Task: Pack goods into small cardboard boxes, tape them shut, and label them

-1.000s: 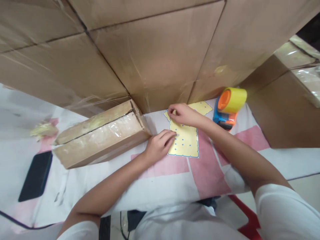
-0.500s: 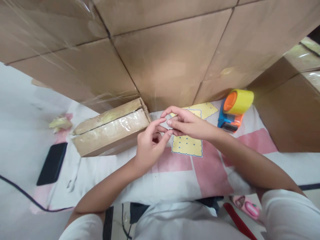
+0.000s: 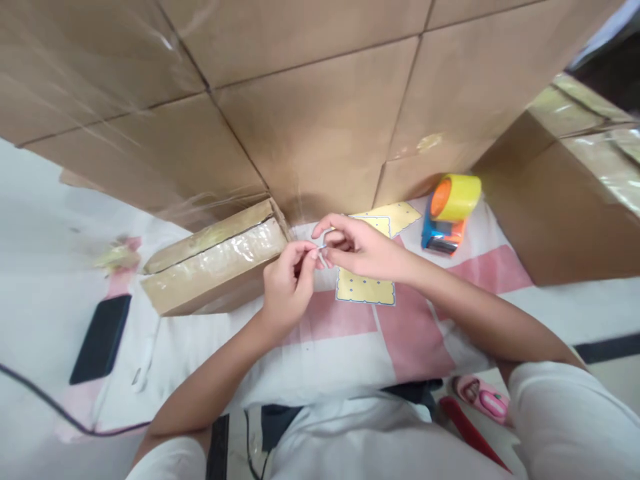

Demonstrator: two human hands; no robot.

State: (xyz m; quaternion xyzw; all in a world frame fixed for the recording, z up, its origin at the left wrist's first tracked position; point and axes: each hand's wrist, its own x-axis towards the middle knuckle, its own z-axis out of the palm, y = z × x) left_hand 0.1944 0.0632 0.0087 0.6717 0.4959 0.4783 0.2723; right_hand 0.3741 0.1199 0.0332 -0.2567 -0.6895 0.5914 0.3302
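Fingertips of the left hand (image 3: 287, 283) and right hand (image 3: 363, 250) meet, pinching a small pale bit (image 3: 323, 255) too small to name, just above the yellow sheet (image 3: 365, 288) lying near the table's (image 3: 340, 360) far edge. A taped cardboard box (image 3: 215, 267) lies just left, a tape dispenser (image 3: 447, 213) at the right, a dark phone (image 3: 100, 339) near the left edge

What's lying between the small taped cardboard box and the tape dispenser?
In the head view, both hands, left hand and right hand, meet over a yellow dotted sheet between the small box and tape dispenser.
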